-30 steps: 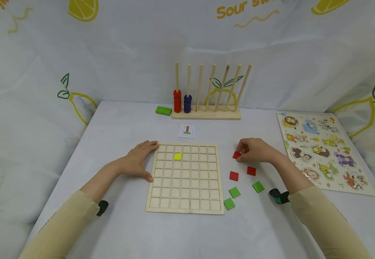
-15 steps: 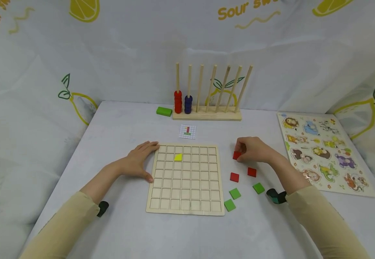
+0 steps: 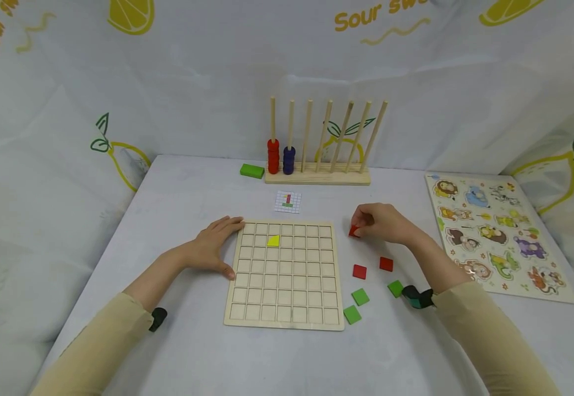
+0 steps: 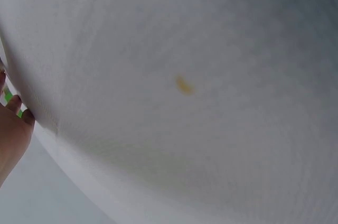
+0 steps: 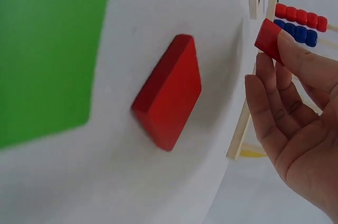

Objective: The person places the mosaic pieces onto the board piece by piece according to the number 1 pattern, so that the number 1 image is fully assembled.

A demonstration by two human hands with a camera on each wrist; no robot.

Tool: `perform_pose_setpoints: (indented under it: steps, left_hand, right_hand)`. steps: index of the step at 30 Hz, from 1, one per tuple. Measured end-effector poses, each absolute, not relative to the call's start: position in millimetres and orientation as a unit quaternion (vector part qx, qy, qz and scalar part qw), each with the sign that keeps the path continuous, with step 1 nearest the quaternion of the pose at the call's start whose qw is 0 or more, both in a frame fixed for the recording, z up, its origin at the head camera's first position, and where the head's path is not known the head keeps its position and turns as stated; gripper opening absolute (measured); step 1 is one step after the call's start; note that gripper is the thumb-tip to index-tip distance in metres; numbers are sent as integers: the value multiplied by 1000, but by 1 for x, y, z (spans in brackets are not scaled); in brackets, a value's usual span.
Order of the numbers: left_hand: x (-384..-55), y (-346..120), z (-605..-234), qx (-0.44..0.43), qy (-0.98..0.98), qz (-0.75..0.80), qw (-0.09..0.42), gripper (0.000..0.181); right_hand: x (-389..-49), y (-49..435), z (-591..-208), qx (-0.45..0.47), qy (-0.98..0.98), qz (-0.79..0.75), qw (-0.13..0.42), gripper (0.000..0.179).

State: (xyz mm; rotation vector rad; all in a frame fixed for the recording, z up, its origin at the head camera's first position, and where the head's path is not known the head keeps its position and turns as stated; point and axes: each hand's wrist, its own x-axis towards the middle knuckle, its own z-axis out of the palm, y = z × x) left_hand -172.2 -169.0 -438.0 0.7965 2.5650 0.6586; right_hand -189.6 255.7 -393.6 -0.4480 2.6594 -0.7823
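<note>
My left hand [image 3: 208,247] rests with spread fingers along the left edge of a wooden grid board [image 3: 271,283]. A yellow tile [image 3: 273,241] with one rounded side sits in a cell of the second row. Right of the board, my right hand [image 3: 384,223] pinches a red square tile [image 3: 353,230] between thumb and fingers; the right wrist view shows that red tile [image 5: 269,39] held up off the table. Two more red tiles [image 3: 359,271] and several green tiles [image 3: 360,297] lie below that hand. In the left wrist view only the left fingers [image 4: 16,105] show at the edge.
Behind the board lies a small pattern card [image 3: 288,202]. A wooden peg stand [image 3: 318,177] with red and blue beads stands at the back, beside a green block [image 3: 252,171]. An animal puzzle board [image 3: 499,236] lies at the right.
My right hand has lifted the red tile from the table and shifted slightly left towards the board. The left hand has stayed in place.
</note>
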Motion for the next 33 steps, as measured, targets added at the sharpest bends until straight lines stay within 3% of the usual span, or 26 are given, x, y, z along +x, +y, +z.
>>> perform_pose_setpoints:
  steps: [11,33]
  left_hand:
    - [-173,-169,-440,283,909,238,192,124]
    - [-173,-169,-440,280,912,232,192,123]
  right_hand:
    - [-196,222,-391,-174,920,-323,136,10]
    - [-199,153,-388,-225,895,-354,155,7]
